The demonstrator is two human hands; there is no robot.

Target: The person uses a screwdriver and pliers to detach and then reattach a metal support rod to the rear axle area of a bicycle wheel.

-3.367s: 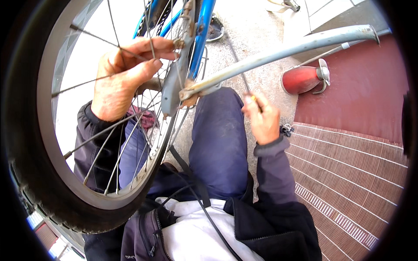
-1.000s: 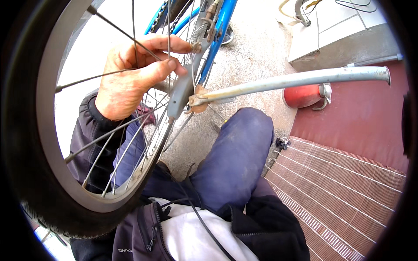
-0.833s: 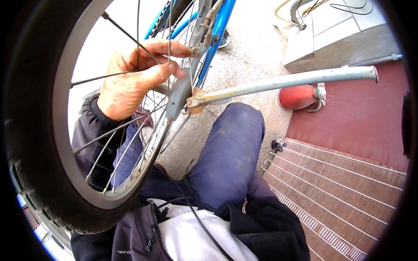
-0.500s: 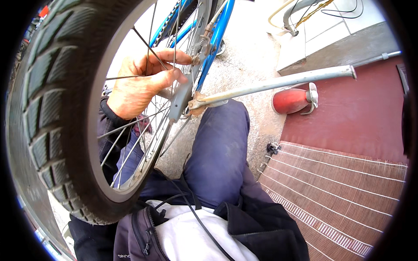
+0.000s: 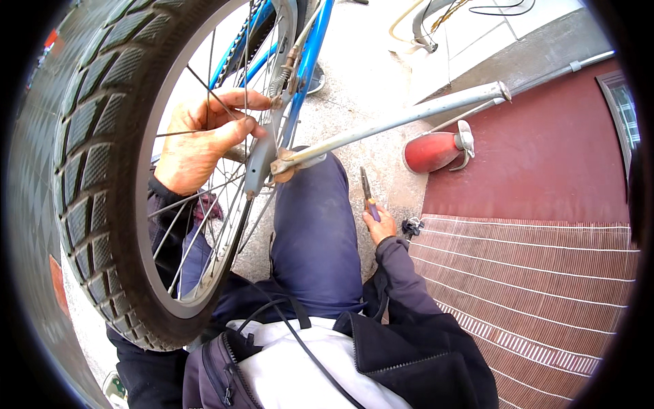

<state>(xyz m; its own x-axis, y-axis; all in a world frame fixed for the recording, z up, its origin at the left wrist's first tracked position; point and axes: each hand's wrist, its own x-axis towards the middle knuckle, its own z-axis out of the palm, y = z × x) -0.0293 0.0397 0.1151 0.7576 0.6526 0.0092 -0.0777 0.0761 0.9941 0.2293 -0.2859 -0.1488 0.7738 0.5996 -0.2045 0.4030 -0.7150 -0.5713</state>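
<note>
A bicycle wheel (image 5: 187, 300) with a thick black tyre stands on the left, joined to a blue frame (image 5: 313, 58). My left hand (image 5: 194, 140) reaches in among the spokes, thumb and forefinger pinched beside a spring (image 5: 279, 82) and a grey metal bracket (image 5: 258, 167). Whatever small part lies between those fingertips is too hidden to name. To the right of my knee, my right hand (image 5: 383, 226) is closed round pliers (image 5: 368, 194) with a purple and yellow handle, their dark jaws pointing away from me.
A pale metal kickstand tube (image 5: 402, 123) juts right from the bracket. Beyond it lies a red, rounded object with a silvery end (image 5: 432, 151), against a dark red surface (image 5: 531, 150). A slatted brown mat (image 5: 524, 279) covers the lower right. A hose and wires (image 5: 429, 27) lie at the top.
My right hand has come into view at the right of my knee with the pliers. The left hand keeps its pinch among the spokes. The whole view has shifted slightly.
</note>
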